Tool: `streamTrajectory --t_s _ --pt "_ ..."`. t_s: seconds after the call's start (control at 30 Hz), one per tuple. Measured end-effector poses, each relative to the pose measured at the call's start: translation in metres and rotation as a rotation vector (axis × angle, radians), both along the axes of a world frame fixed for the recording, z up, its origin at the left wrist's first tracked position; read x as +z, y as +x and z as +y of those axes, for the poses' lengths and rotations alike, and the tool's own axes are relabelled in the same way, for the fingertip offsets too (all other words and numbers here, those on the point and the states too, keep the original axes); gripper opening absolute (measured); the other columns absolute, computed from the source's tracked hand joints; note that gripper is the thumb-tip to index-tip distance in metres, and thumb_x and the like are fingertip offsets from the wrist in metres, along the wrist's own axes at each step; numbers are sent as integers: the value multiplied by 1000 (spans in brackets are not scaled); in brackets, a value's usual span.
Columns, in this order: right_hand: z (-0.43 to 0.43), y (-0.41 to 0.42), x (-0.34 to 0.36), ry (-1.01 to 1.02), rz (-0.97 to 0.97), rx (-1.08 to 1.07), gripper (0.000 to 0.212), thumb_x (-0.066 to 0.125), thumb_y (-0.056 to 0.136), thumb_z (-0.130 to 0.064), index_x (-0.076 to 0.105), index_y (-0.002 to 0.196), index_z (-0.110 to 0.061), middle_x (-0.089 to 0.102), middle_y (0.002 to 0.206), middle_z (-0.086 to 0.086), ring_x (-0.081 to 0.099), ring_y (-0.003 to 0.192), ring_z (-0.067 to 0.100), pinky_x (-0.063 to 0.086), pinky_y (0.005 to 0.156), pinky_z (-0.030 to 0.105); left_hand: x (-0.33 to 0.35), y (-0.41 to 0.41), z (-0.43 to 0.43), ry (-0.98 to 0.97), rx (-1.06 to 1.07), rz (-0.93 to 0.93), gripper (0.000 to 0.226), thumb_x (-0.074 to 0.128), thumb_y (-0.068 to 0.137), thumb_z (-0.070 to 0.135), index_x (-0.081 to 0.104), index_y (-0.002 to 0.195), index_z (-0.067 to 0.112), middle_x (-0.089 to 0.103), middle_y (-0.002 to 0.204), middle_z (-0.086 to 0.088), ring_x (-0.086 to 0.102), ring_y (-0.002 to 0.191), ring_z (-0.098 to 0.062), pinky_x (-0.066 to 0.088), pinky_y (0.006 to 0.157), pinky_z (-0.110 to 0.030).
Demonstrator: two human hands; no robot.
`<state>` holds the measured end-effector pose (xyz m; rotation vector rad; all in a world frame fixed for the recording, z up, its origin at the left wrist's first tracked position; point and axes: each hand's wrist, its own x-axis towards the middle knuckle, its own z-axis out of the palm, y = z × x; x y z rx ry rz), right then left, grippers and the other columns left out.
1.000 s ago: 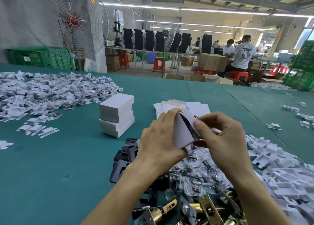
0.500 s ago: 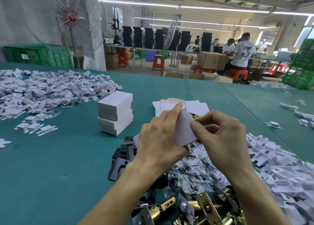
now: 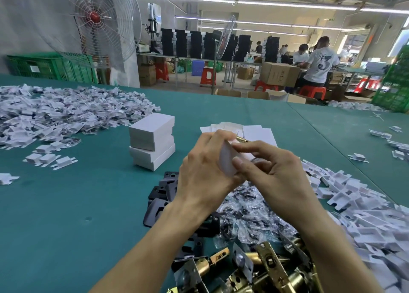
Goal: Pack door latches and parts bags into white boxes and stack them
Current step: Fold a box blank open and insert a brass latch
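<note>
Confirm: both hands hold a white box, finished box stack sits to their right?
Wrong side. The head view shows the box stack to the left of the hands, not the right. The rest stands: the left hand and the right hand both hold the white box.

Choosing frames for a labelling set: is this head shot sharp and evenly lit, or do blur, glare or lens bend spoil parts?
Head view: tube lights give even light, soft shadows; the far-right window is blown out; the white box gripped by the left hand and right hand is motion-blurred; wide-angle bend bows ceiling lines; brass latches glint mildly.
</note>
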<state>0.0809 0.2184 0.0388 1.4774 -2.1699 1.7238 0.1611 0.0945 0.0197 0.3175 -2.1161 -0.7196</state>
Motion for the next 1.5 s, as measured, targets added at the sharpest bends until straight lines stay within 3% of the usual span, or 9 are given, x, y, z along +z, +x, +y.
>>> streamTrajectory --t_s 0.23,0.37,0.43,0.63,0.87,1.03,1.27,1.37,1.5 --pt "2 -3 1 -191 89 -200 35 73 88 -11 60 113 -31 70 99 -3 68 78 3 51 60 13 8 0 2 -12 32 73 72 81 73 49 46 133 31 49 128 1 49 113 -11 45 86 -18" --pt "5 -2 8 -345 83 -160 42 74 86 -5 58 122 -22 67 114 0 67 102 2 57 78 18 24 2 -1 796 -181 0 59 70 77 65 49 112 23 63 106 -6 66 71 -2 53 59 -19" --pt "4 2 9 -333 79 -57 46 74 84 -2 57 121 -23 66 118 -3 66 109 4 58 83 22 26 3 -7 1236 -486 -148 87 58 66 79 49 129 19 66 117 -14 74 90 -23 60 70 -39" --pt "0 8 2 12 194 110 43 79 78 -1 62 110 -24 67 108 -11 63 107 1 52 89 14 20 2 -18 1532 -635 82 56 68 70 63 75 99 16 74 85 -10 71 79 -26 59 78 -47" --pt "-1 18 -7 884 288 321 22 77 80 -29 69 100 -34 64 91 -21 60 85 -6 53 76 16 12 0 -36 1335 -249 234 64 87 69 30 54 124 24 58 103 2 56 92 -16 57 80 -47" --pt "-12 32 -23 1105 390 292 33 80 71 -32 71 103 -35 67 104 -15 62 95 6 56 85 32 5 -2 -39 1216 -212 231 93 95 45 31 51 126 17 64 100 4 61 85 -13 51 70 -33" --pt "-12 24 -20 940 239 394 14 78 82 -30 74 95 -26 72 92 -14 65 84 -1 56 80 25 3 -1 -41 1074 -119 286 94 84 44 66 42 119 26 61 108 4 63 85 2 51 67 -19" --pt "-2 11 -9 754 39 453 11 72 86 -29 73 96 -25 73 89 -11 67 79 2 53 70 20 6 -3 -44 1006 -88 424 80 78 55 67 47 116 26 58 100 9 56 64 17 44 51 -5" --pt "19 -12 7 433 -155 283 17 69 77 -34 75 93 -28 74 85 3 69 75 18 57 69 29 0 -2 -47 887 -5 436 76 86 58 47 45 121 31 60 106 13 60 87 6 48 65 -9"
